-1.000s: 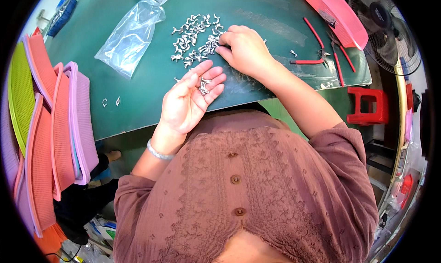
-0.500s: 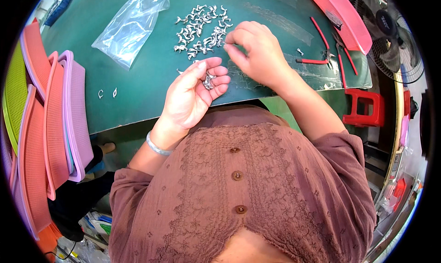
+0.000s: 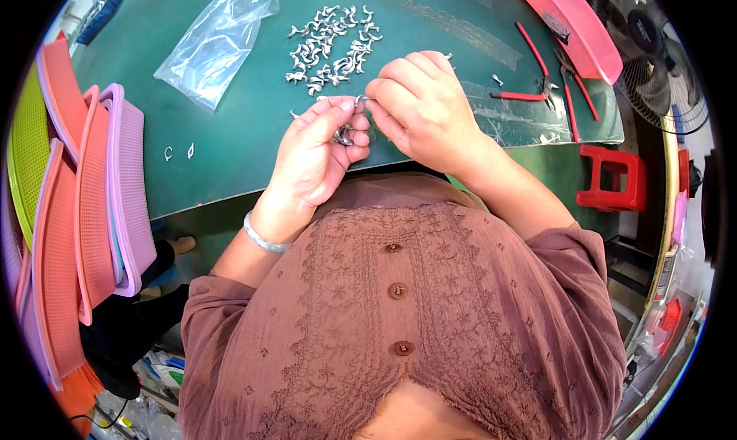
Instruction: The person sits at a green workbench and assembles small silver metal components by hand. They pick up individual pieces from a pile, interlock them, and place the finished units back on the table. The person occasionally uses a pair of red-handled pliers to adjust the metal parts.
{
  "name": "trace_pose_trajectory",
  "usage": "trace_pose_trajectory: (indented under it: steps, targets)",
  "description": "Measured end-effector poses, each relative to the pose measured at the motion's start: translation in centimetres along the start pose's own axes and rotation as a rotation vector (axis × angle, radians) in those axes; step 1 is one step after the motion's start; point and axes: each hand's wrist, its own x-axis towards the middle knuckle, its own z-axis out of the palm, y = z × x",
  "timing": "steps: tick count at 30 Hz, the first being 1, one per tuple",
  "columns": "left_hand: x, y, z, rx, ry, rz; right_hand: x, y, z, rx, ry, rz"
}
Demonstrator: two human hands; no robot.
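Observation:
My left hand (image 3: 318, 152) is cupped over the near edge of the green table (image 3: 230, 140), with a few small silver metal hooks (image 3: 343, 135) lying in its palm. My right hand (image 3: 418, 106) is beside it, fingertips pinching one small silver hook (image 3: 361, 100) against the left hand's fingertips. A loose pile of the same silver hooks (image 3: 330, 48) lies on the table just beyond both hands. A silver bracelet (image 3: 261, 236) circles my left wrist.
A clear plastic bag (image 3: 219, 44) lies left of the pile. Two stray hooks (image 3: 178, 152) rest near the table's left side. Red-handled pliers (image 3: 537, 83) and a pink tray (image 3: 572, 25) are at right. Stacked coloured mesh trays (image 3: 84, 210) stand at left; a red stool (image 3: 614, 179) at right.
My right hand left the pile and came toward me, meeting the left hand's fingertips with one hook. The left hand closed from open-palmed to cupped and lifted slightly.

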Motion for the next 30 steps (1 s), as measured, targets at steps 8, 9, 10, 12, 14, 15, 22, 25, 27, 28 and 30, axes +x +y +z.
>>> trace_pose_trajectory:
  steps: [8, 9, 10, 12, 14, 15, 22, 25, 27, 28, 30]
  targets:
    - [0.0, 0.0, -0.21, -0.001, -0.024, -0.023, -0.14, -0.28, -0.4, 0.018, -0.049, 0.029]
    - [0.01, 0.01, -0.25, -0.006, -0.03, -0.029, -0.14, -0.29, -0.48, 0.032, -0.058, 0.037]
    - [0.01, 0.02, -0.28, -0.011, -0.036, -0.035, -0.11, -0.31, -0.62, 0.046, -0.066, 0.044]
    - [0.04, 0.06, -0.32, -0.015, -0.044, -0.04, -0.07, -0.4, -0.78, 0.062, -0.076, 0.053]
    - [0.02, 0.07, -0.33, -0.016, -0.048, -0.044, -0.06, -0.5, -0.88, 0.067, -0.078, 0.056]
    - [0.02, 0.07, -0.33, -0.016, -0.048, -0.045, -0.06, -0.54, -0.9, 0.067, -0.076, 0.057]
    - [0.05, 0.08, -0.41, -0.019, -0.057, -0.048, 0.07, -0.82, -1.07, 0.051, -0.075, 0.056]
    - [0.01, 0.06, -0.46, -0.025, -0.06, -0.044, 0.1, -0.83, -0.98, 0.007, -0.069, 0.039]
    - [0.01, 0.03, -0.5, -0.03, -0.058, -0.041, 0.12, -0.87, -0.92, -0.014, -0.064, 0.03]
    - [0.02, 0.02, -0.51, -0.033, -0.057, -0.039, 0.13, -0.91, -0.89, -0.016, -0.063, 0.03]
    - [-0.04, 0.02, -0.37, -0.027, -0.047, -0.031, 0.13, -0.93, -0.86, -0.019, -0.059, 0.029]
